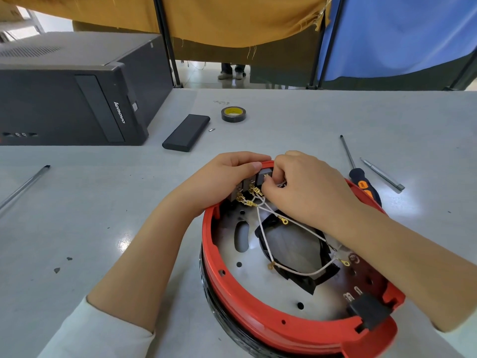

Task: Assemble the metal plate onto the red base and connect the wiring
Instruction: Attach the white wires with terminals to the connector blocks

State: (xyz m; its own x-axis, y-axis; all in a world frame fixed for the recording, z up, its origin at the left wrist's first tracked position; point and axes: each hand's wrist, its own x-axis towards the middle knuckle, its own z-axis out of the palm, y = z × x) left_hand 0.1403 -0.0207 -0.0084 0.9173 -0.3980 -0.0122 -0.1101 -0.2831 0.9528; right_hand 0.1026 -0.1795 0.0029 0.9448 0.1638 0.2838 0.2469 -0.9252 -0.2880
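Left hand [227, 177] grips red base [258, 319] rim (far edge); right hand [307, 187] pinches wire terminal [265, 178].

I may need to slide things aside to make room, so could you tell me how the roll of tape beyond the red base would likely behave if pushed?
The roll of tape lies flat on the table, so it would probably slide, not roll. It looks small and hollow, so likely light. Tipped on edge, its round shape could roll away.
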